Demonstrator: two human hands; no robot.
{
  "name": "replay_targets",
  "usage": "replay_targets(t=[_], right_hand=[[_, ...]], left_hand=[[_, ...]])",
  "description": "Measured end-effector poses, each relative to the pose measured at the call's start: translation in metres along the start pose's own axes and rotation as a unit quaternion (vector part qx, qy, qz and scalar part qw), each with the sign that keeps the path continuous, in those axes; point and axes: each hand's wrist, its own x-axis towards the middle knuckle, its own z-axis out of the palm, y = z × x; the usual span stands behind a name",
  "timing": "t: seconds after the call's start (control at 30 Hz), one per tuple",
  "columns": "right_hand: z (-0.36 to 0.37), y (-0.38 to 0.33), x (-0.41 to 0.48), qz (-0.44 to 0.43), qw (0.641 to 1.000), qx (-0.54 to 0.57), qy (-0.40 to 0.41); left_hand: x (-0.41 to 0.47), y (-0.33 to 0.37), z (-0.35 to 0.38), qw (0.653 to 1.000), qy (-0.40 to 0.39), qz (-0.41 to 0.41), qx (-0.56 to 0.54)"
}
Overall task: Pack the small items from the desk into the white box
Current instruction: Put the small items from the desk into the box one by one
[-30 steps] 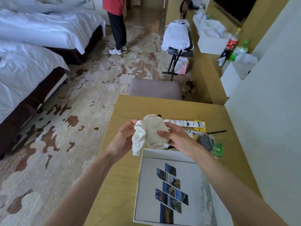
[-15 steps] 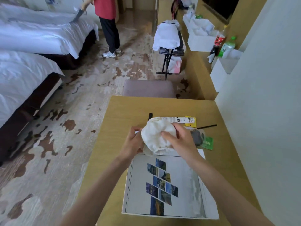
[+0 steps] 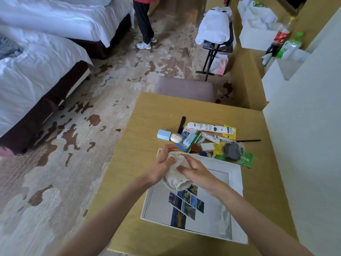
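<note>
The white box (image 3: 235,174) lies open on the wooden desk (image 3: 147,115), its inside printed with a photo collage. Over its far left corner both hands grip a bunched cream cloth (image 3: 175,179). My left hand (image 3: 163,161) pinches the cloth's upper end, and my right hand (image 3: 197,171) presses on it from the right. Beyond the box lies a heap of small items: a light blue case (image 3: 163,134), a white earbud case (image 3: 175,138), a long white tube (image 3: 210,128), a grey pouch (image 3: 231,151) and a green packet (image 3: 246,160).
A padded stool (image 3: 184,87) stands at the desk's far edge. Two white beds (image 3: 36,71) fill the left side, and a person (image 3: 144,21) stands on the carpet beyond. A luggage rack (image 3: 215,32) and bottles (image 3: 280,39) stand at the far right. A wall (image 3: 304,145) borders the desk.
The cloth has come down from above the items to just over the box's far left corner, and both hands have squeezed it into a tighter bundle. The camera tilted, uncovering the small items.
</note>
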Motion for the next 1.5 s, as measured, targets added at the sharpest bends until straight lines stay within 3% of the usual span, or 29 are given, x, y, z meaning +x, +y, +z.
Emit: replay_targets(t=[0.07,0.17,0.27,0.37,0.6,0.7,0.77,0.9,1.0,1.1,1.23,1.33,1.43,1.5], right_hand=[[-0.001,0.012,0.006,-0.049,0.988,-0.116,0.085],[-0.008,0.042,0.014,-0.202,0.887,-0.371,0.184],[-0.001,0.067,0.019,-0.312,0.8,-0.491,0.15],[0.017,0.081,0.028,-0.329,0.765,-0.542,0.116],[0.022,0.073,0.029,-0.227,0.807,-0.54,0.075],[0.013,0.058,0.031,-0.205,0.78,-0.586,0.077],[0.01,0.047,0.032,-0.232,0.76,-0.602,0.084],[0.013,0.036,0.02,-0.248,0.824,-0.478,0.178],[0.017,0.034,0.011,-0.269,0.838,-0.424,0.214],[0.014,0.038,0.005,-0.243,0.835,-0.436,0.233],[0.007,0.051,-0.002,-0.205,0.819,-0.477,0.243],[0.006,0.056,-0.002,-0.203,0.815,-0.481,0.251],[0.008,0.057,0.001,-0.218,0.81,-0.491,0.236],[0.011,0.058,0.006,-0.23,0.794,-0.518,0.222]], left_hand=[[0.001,-0.014,-0.008,0.986,0.052,0.027,0.157],[-0.005,-0.034,-0.024,0.937,0.146,0.075,0.308],[-0.01,-0.053,-0.035,0.924,0.176,0.058,0.335],[-0.014,-0.058,-0.042,0.947,0.147,0.017,0.285],[-0.011,-0.055,-0.052,0.962,0.079,0.007,0.261],[-0.007,-0.051,-0.053,0.951,0.069,-0.001,0.302],[-0.005,-0.051,-0.053,0.93,0.081,0.018,0.359],[-0.004,-0.044,-0.045,0.809,0.081,0.201,0.546],[0.003,-0.035,-0.035,0.76,0.046,0.266,0.591],[0.009,-0.031,-0.032,0.744,-0.032,0.209,0.634],[0.01,-0.033,-0.024,0.774,-0.135,0.111,0.608],[0.009,-0.033,-0.022,0.769,-0.1,0.155,0.612],[0.009,-0.034,-0.025,0.722,-0.022,0.259,0.642],[0.007,-0.034,-0.027,0.698,-0.012,0.265,0.665]])
